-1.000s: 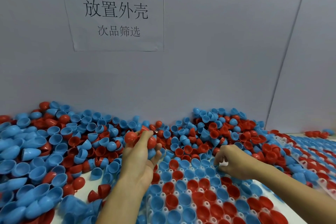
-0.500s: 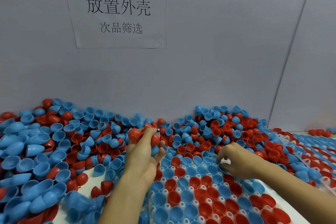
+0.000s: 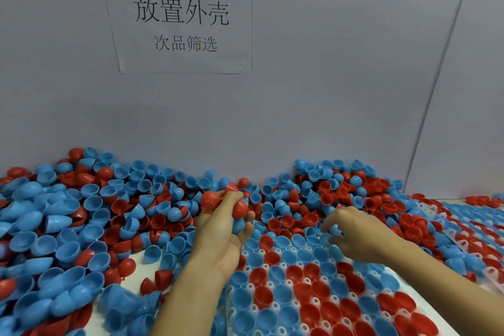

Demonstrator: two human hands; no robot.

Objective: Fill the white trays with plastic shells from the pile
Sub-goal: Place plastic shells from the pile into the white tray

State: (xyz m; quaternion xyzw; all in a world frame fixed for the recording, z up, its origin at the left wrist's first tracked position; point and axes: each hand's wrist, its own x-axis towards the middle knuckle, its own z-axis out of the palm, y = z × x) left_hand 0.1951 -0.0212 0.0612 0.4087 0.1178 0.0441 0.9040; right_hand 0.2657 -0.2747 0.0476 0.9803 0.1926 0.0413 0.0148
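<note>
A big pile of red and blue plastic shells [image 3: 90,215] covers the table from the left edge to the back wall. My left hand [image 3: 221,229] is raised over the pile's edge and grips a handful of shells [image 3: 211,199], red ones on top and a blue one below. My right hand [image 3: 354,232] pinches a blue shell [image 3: 335,230] at the far end of the white tray [image 3: 283,251] in front of me. That tray's sockets hold red and blue shells, open side up.
A second filled white tray [image 3: 428,209] lies to the right, partly under loose shells. A grey wall with a paper sign [image 3: 180,18] rises straight behind the pile. A strip of bare white table [image 3: 136,278] shows left of my left forearm.
My right hand has shifted slightly and now pinches a blue shell at the tray's far edge. My left hand stays raised with its handful. The view has tilted up a little.
</note>
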